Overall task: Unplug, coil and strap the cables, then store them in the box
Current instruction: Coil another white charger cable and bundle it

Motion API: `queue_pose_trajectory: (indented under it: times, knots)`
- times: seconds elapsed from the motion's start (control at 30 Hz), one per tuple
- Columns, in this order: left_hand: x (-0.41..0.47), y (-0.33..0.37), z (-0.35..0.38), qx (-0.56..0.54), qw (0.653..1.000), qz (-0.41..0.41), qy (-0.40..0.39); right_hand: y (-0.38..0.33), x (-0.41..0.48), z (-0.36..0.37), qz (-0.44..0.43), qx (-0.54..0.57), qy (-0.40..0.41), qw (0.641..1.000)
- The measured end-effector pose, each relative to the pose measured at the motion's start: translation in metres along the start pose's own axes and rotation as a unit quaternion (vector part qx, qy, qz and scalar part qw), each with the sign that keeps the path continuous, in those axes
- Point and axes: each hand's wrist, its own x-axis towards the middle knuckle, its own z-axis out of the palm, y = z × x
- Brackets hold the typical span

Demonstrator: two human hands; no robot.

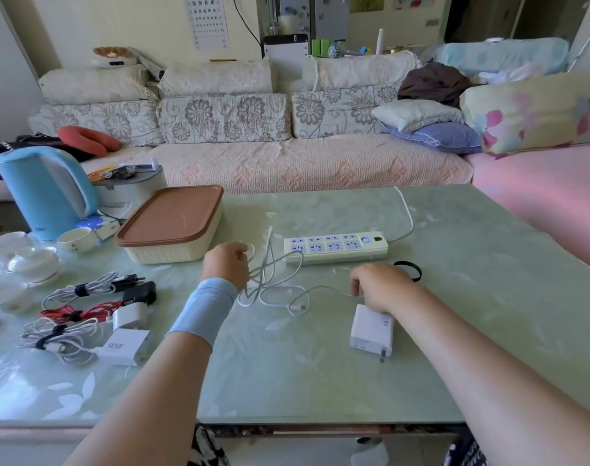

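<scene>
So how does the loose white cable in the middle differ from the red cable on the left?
The white cable lies in loose, tangled loops with no strap; the red cable is coiled and bound by a black strap. The left hand and right hand hold the white cable; no hand touches the red cable. Both lie on the table, outside the closed box.

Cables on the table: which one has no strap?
The loose white cable in the left hand; the three bundles at left are coiled and strapped.
</scene>
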Motion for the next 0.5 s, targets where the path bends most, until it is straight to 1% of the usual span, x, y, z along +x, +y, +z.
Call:
queue_pose_trajectory:
  times: [0.1, 0.17, 0.23, 0.27, 0.3, 0.33, 0.37, 0.4, 0.43, 0.5]
  knots:
    - [-0.002, -0.001, -0.004, 0.051, 0.998, -0.023, -0.017, -0.012, 0.007, 0.005, -0.034, -0.008, 0.051, 0.998]
    - [-0.004, 0.005, -0.002, 0.069, 0.997, -0.012, -0.020, -0.027, 0.012, 0.012, -0.077, 0.052, 0.069, 0.993]
    - [-0.002, 0.012, 0.003, 0.061, 0.996, 0.040, 0.053, -0.043, 0.014, 0.016, -0.114, 0.101, 0.055, 0.987]
    - [-0.001, 0.015, 0.006, 0.051, 0.991, 0.085, 0.092, -0.050, 0.015, 0.019, -0.128, 0.108, 0.044, 0.985]
    - [-0.003, 0.020, 0.007, 0.057, 0.981, 0.144, 0.112, -0.055, 0.016, 0.023, -0.140, 0.107, 0.032, 0.984]
    - [-0.007, 0.025, 0.009, 0.049, 0.972, 0.201, 0.110, -0.059, 0.019, 0.026, -0.146, 0.096, 0.017, 0.984]
    - [-0.013, 0.032, 0.011, 0.022, 0.967, 0.242, 0.083, -0.060, 0.022, 0.029, -0.154, 0.080, 0.013, 0.985]
    - [-0.022, 0.040, 0.013, -0.013, 0.964, 0.262, 0.039, -0.061, 0.023, 0.029, -0.158, 0.066, 0.017, 0.985]
    - [-0.031, 0.049, 0.013, -0.046, 0.965, 0.259, -0.021, -0.062, 0.024, 0.028, -0.161, 0.070, 0.024, 0.984]
    - [-0.045, 0.060, 0.016, -0.076, 0.963, 0.207, -0.154, -0.060, 0.022, 0.024, -0.149, 0.141, 0.031, 0.978]
